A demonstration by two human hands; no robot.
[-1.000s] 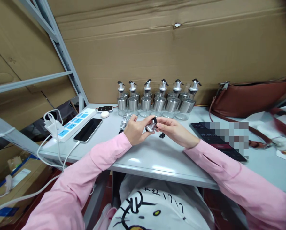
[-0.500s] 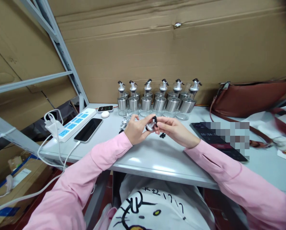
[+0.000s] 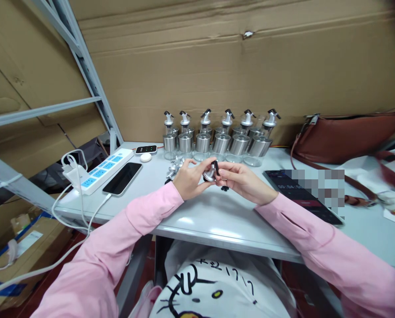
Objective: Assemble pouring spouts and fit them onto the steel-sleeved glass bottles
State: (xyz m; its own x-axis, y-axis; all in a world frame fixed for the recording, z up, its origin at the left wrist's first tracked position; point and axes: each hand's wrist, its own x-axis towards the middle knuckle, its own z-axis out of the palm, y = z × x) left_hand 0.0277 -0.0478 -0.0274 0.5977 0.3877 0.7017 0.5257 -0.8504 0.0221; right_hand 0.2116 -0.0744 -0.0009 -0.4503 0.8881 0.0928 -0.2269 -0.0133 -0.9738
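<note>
Between my two hands, just above the table, is a silver pourer spout with a black flip lever. My left hand is closed on its silver body, thumb and forefinger around it. The fingertips of my right hand pinch its black lever from the right side. Beneath my right fingers lie several small black pieces, partly hidden. A pile of silver spout parts sits on the table behind my left hand. Glass-and-steel bottles stand in rows at the back; the front ones carry similar spouts.
At the left are a white power strip with plugged cables, a phone, a small timer device and a white round case. A tablet and a brown bag lie at the right. Cardboard walls the back.
The spout has tilted slightly between my hands, and its silver body shows a little more. Both hands keep nearly the same place; the view has shifted very slightly.
</note>
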